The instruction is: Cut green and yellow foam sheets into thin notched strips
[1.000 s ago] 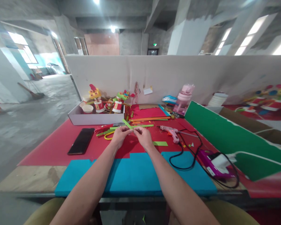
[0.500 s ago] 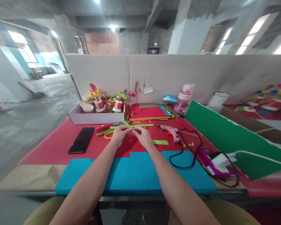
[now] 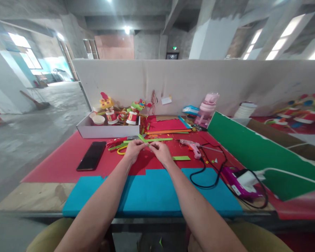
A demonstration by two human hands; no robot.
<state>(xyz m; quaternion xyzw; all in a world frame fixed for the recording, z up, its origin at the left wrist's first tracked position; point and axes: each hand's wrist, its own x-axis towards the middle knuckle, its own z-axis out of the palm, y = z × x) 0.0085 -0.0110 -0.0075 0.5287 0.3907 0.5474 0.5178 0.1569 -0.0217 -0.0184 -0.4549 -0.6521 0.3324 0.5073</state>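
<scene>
Between my two hands is a narrow green paper strip [image 3: 142, 138], its free end pointing up and left. My left hand [image 3: 134, 150] pinches it with thumb and fingertips. Close against it, my right hand [image 3: 159, 150] pinches the same strip; the part inside the fingers is hidden. Behind the fingers a longer green strip [image 3: 162, 139] lies flat on the red table cover. By my left hand are yellow-handled scissors [image 3: 121, 150], partly covered, and more green strips [image 3: 116, 147]. To the right of my right hand lies a short green paper piece [image 3: 181, 158].
A pink glue gun [image 3: 193, 146] with a black cord lies at right, near a purple power strip [image 3: 238, 183]. A phone [image 3: 91, 156] lies at left. Behind stands a white box [image 3: 109, 132] of paper-cup figures. A green board [image 3: 248, 154] borders the right side.
Both hands stay in nearly the same place, still pinching the strip. The strip's free end has shifted very slightly, and the view has tilted a little.
</scene>
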